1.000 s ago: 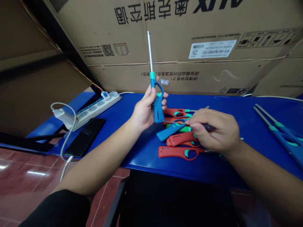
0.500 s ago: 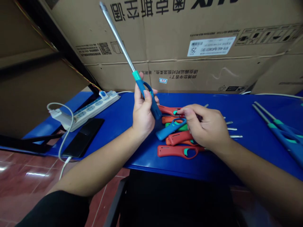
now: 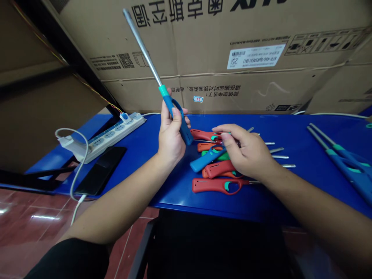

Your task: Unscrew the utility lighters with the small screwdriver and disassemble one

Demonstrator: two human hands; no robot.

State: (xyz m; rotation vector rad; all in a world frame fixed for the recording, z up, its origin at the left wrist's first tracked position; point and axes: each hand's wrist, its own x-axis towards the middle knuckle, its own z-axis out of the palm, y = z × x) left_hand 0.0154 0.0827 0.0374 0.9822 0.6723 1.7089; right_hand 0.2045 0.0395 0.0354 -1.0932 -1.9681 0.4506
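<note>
In my left hand (image 3: pixel 171 133) is a blue long-necked gas lighter (image 3: pixel 167 101), fingers wrapped round its handle. Its silver tube (image 3: pixel 143 48) points up and to the left. My right hand (image 3: pixel 250 149) hovers over a pile of lighters, thumb and index finger apart. Below those fingertips lies a screwdriver (image 3: pixel 220 143) with a clear red handle, partly hidden by the hand; its thin shaft points left. Around it are a red lighter (image 3: pixel 203 135), an orange one (image 3: pixel 205 147), a blue one (image 3: pixel 205 159) and another red one (image 3: pixel 219 169). Nearest me lies a red lighter (image 3: pixel 209 185).
Blue lighters (image 3: pixel 343 159) lie at the right on the blue table (image 3: pixel 174 197). At the left are a white power strip (image 3: pixel 116 133) with a cable and a black phone (image 3: pixel 101 170). A large cardboard box (image 3: pixel 197 42) stands along the back.
My right hand's thumb and index finger have spread and come away from the screwdriver. My left hand still holds the blue lighter, slightly lower. The view has shifted a little.
</note>
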